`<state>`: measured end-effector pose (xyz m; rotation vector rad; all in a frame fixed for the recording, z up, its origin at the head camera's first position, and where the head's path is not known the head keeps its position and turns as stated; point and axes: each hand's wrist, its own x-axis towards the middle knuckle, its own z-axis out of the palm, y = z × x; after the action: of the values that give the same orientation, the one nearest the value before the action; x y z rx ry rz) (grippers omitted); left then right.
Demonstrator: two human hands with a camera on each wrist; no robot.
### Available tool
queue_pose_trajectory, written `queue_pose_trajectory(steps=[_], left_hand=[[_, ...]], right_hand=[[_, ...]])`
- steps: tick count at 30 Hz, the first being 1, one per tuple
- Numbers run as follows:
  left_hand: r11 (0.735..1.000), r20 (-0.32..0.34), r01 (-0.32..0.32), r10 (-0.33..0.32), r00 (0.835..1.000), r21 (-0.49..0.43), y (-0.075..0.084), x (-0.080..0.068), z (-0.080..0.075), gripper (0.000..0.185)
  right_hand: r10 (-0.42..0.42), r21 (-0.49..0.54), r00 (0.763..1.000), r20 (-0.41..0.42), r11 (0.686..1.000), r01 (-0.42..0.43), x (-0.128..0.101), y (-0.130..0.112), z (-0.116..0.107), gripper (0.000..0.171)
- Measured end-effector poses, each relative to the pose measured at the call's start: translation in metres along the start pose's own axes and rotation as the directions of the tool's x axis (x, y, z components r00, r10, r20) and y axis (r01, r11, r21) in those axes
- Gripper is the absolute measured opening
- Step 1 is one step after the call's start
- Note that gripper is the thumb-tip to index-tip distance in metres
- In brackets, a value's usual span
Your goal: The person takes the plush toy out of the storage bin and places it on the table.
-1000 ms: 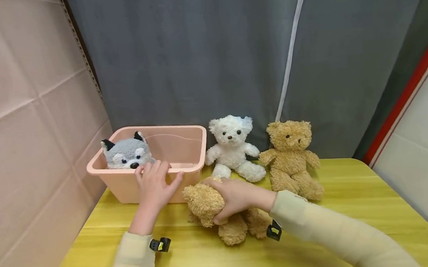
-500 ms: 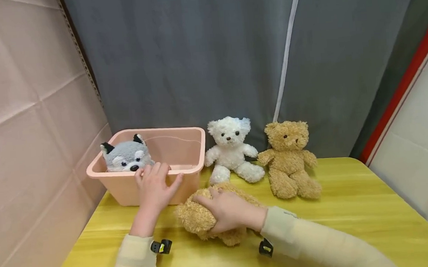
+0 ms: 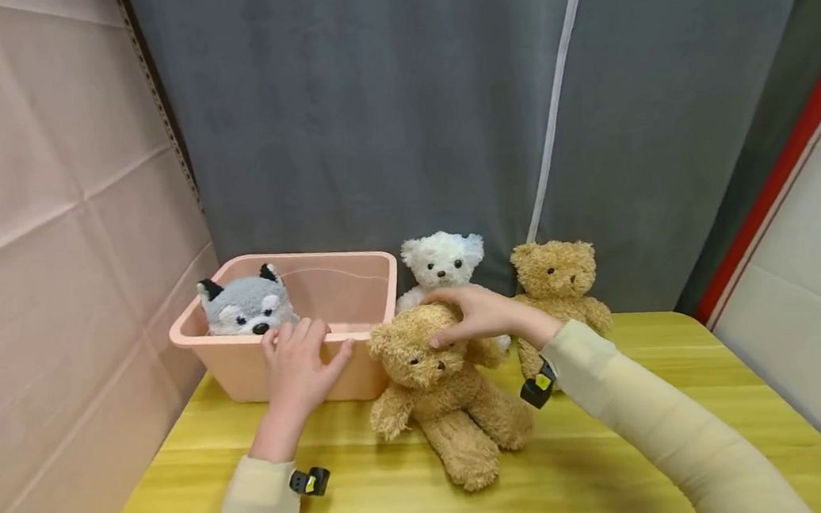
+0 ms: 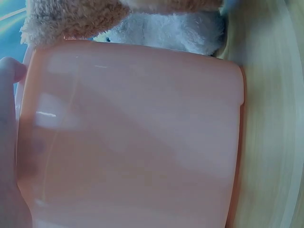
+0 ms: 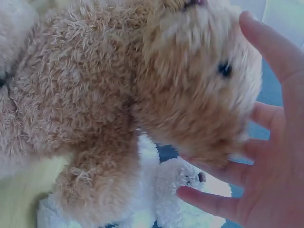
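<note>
My left hand (image 3: pixel 300 367) holds the front rim of a pink plastic tub (image 3: pixel 246 363), fingers over the edge and thumb outside. The left wrist view shows the tub's smooth wall (image 4: pixel 133 123) from close up. Inside the tub sits a grey husky plush (image 3: pixel 248 304), its lower body hidden by the wall. My right hand (image 3: pixel 482 313) grips a light brown teddy bear (image 3: pixel 442 397) by the head, thumb in front and fingers behind. That bear is upright, tilted a little, beside the tub's right front corner. In the right wrist view, its furry head (image 5: pixel 199 80) lies between thumb and fingers.
A white teddy bear (image 3: pixel 446 255) sits behind the held one, partly covered. To its right sits another brown teddy bear (image 3: pixel 558 274). The yellow wood-grain table (image 3: pixel 651 422) ends at a grey curtain (image 3: pixel 344 118); a pale wall covering (image 3: pixel 60 257) rises at the left.
My right hand has turned the brown bear from lying face down to upright, facing me, and shifted its grip to the top of the head. My left hand has stayed on the tub rim.
</note>
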<state>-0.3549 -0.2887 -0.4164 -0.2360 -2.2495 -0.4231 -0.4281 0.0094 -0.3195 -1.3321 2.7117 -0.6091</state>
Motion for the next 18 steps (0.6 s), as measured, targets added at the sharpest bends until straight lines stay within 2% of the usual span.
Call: queue_pose_trajectory(steps=[6,9,13,15,18], left_hand=[[1.0,-0.005,0.005,-0.005,1.0,-0.004,0.0,-0.003,0.0,0.042],[1.0,-0.016,-0.001,0.001,1.0,0.002,-0.001,-0.004,0.001,0.043],[1.0,-0.031,-0.01,0.011,0.999,0.005,-0.001,-0.003,0.001,0.042],[1.0,-0.031,-0.01,0.011,0.999,0.006,0.0,-0.003,0.001,0.042],[1.0,-0.026,-0.009,0.01,1.0,0.009,0.001,-0.002,0.0,0.042]], right_hand=[[-0.009,-0.036,1.0,0.004,0.999,0.009,0.0,0.002,0.0,0.075],[-0.07,-0.052,0.998,-0.008,0.996,0.07,0.0,0.004,0.004,0.081],[-0.144,-0.115,0.99,0.009,0.983,0.144,-0.001,0.003,0.015,0.1],[-0.129,-0.188,0.992,-0.015,0.974,0.124,-0.003,0.002,0.02,0.106],[-0.04,-0.321,0.991,-0.131,0.947,-0.004,-0.009,0.004,0.025,0.101]])
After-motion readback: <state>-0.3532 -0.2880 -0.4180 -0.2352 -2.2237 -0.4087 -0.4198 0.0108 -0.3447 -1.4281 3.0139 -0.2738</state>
